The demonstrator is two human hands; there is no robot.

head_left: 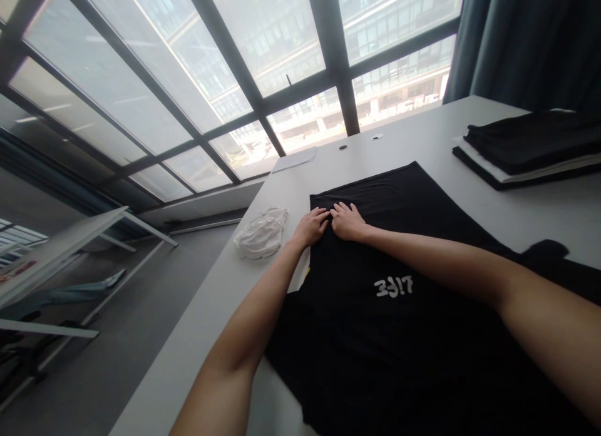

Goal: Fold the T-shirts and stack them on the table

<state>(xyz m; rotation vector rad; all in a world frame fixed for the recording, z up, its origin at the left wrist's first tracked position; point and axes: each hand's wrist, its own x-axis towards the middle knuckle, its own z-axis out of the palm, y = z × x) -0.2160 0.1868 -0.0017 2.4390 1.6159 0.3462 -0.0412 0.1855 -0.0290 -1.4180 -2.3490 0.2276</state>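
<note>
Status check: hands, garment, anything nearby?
Left hand and right hand flat, side by side on black shirt. Shirt spread on table. White cloth just left, apart.

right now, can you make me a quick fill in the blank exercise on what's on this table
1. Both hands, left hand and right hand, press on a ____ garment.
2. The crumpled cloth beside the left hand is ____.
3. The garment's white print lies ____ the two forearms.

Missing words: black; white; between

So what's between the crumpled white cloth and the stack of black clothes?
The head view shows the black T-shirt spread flat, with both hands pressed on it.
</note>
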